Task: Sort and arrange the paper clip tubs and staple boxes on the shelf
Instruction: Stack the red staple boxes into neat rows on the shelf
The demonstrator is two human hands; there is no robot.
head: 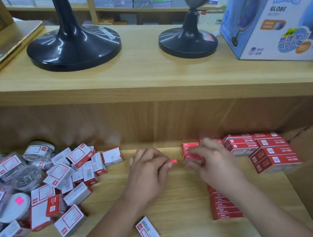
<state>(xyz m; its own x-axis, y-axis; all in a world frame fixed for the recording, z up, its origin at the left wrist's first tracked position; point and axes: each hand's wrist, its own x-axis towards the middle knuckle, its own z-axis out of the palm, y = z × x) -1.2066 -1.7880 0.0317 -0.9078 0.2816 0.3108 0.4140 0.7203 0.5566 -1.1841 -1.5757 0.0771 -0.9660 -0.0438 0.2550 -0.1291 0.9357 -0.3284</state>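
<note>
Light wood shelving, even indoor light.
- Upper shelf (146, 76): two black round stands, one large (73, 47) toward the left, one smaller (187, 40) toward the right; blue globe box (269, 14) at the right end; gold-edged board (2, 45) at the left end.
- Wood back panel (152, 123) above the lower shelf (183, 204).
- Far shelves (137, 9) with stacked packs, blurred.

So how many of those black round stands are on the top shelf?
2: the larger stand toward the left, the smaller stand right of it beside the globe box. None seems hidden.
</note>
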